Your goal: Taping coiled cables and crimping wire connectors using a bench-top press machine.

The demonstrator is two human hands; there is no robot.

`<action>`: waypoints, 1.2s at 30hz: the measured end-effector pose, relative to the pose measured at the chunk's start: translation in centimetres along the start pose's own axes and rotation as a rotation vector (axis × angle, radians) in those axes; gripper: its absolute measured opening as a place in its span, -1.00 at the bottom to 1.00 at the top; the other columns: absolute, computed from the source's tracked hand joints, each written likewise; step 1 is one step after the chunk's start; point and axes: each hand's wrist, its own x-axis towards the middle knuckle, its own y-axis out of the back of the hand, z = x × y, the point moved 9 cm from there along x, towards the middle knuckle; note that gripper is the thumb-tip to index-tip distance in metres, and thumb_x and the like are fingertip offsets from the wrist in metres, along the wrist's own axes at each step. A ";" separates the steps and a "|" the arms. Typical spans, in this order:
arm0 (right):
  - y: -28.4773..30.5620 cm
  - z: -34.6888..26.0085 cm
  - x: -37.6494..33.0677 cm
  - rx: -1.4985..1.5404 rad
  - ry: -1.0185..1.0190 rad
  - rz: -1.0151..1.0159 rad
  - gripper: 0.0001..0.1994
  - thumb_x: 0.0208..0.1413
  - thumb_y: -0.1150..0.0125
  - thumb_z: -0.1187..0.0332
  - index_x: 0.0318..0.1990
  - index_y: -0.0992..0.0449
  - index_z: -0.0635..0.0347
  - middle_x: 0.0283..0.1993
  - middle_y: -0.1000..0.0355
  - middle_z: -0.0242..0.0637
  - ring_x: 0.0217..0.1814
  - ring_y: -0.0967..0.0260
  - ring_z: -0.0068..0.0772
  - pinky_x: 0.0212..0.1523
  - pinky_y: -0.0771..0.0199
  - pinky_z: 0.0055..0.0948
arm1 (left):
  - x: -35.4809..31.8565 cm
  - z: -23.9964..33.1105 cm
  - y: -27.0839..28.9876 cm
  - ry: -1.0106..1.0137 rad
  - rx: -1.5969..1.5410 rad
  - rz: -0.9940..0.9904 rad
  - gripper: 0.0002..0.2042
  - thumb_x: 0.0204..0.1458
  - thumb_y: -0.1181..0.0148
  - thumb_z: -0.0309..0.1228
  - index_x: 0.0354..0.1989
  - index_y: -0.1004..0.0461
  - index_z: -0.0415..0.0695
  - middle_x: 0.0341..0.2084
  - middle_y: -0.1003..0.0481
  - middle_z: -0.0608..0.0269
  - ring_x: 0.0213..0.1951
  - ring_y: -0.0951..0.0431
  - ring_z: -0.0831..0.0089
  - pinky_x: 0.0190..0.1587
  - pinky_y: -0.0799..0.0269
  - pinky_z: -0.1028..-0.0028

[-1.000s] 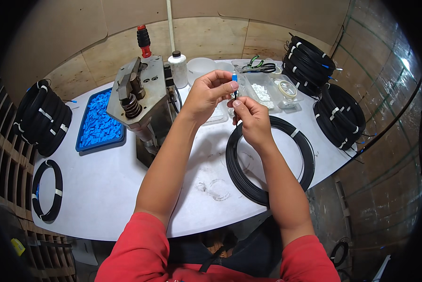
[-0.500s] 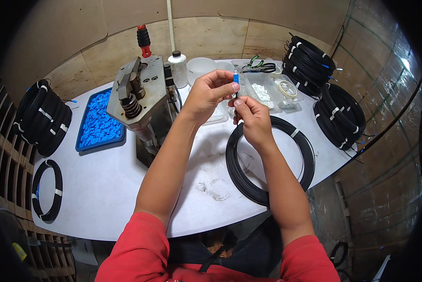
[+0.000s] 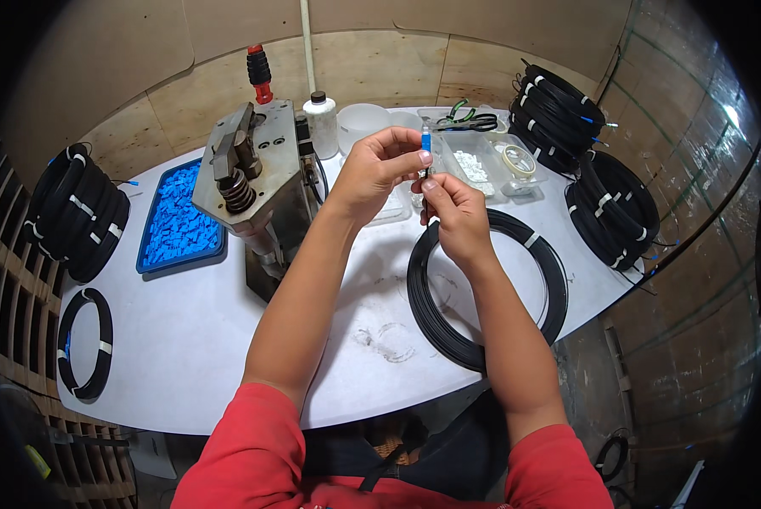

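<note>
Between the thumb and fingers of my left hand is a blue cable connector with a pale tip, held upright. Just below it, my right hand pinches the thin black cable that runs down from the connector. Both hands are raised over the table's middle, close together, and their fingers partly cover the joint between connector and cable. Under my right hand and forearm lies a large coil of black cable, tied with a white band.
Left of my arms stands a metal press, beside a tray of blue connector parts. A white bottle, clear boxes and green-handled pliers sit at the back. Coil stacks line the right; another stack stands left.
Almost nothing differs. Both hands keep their places on the connector and cable, with at most a slight shift of the fingers.
</note>
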 end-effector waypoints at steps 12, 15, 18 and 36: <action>-0.1 -0.5 -0.1 -0.029 0.042 0.037 -0.79 0.35 -0.17 0.32 -0.24 -0.59 0.28 -0.42 -0.43 -0.47 -0.46 -0.25 -0.71 -0.42 -0.33 -0.59 | 0.0 0.0 -0.2 0.008 -0.033 -0.028 -0.77 0.11 -0.36 -0.52 -0.07 -0.54 -0.21 -0.25 -0.60 0.24 -0.26 -0.54 0.57 -0.17 -0.45 0.53; -0.1 -0.8 -0.2 -0.013 0.059 0.058 -0.78 0.34 -0.19 0.30 -0.26 -0.60 0.27 -0.52 -0.35 -0.54 -0.50 -0.21 -0.74 -0.46 -0.27 -0.62 | 0.1 0.1 0.1 -0.005 -0.043 -0.022 -0.76 0.11 -0.35 -0.52 -0.05 -0.54 -0.21 -0.22 -0.62 0.19 -0.24 -0.56 0.55 -0.17 -0.46 0.52; 0.1 -0.8 -0.1 -0.022 0.058 0.057 -0.78 0.34 -0.20 0.30 -0.26 -0.59 0.27 -0.52 -0.36 -0.55 -0.50 -0.21 -0.75 -0.46 -0.27 -0.62 | 0.2 0.0 0.3 -0.016 -0.060 -0.014 -0.76 0.12 -0.34 -0.52 -0.04 -0.52 -0.22 -0.21 -0.62 0.17 -0.20 -0.58 0.52 -0.16 -0.47 0.50; 0.0 -0.6 0.0 -0.056 0.051 0.045 -0.78 0.33 -0.22 0.28 -0.26 -0.60 0.27 -0.46 -0.42 -0.52 -0.46 -0.25 -0.73 -0.43 -0.30 -0.62 | 0.0 0.0 0.2 0.033 -0.037 -0.076 -0.77 0.14 -0.27 -0.52 -0.04 -0.46 -0.13 -0.16 -0.59 0.18 -0.08 -0.57 0.45 -0.04 -0.45 0.42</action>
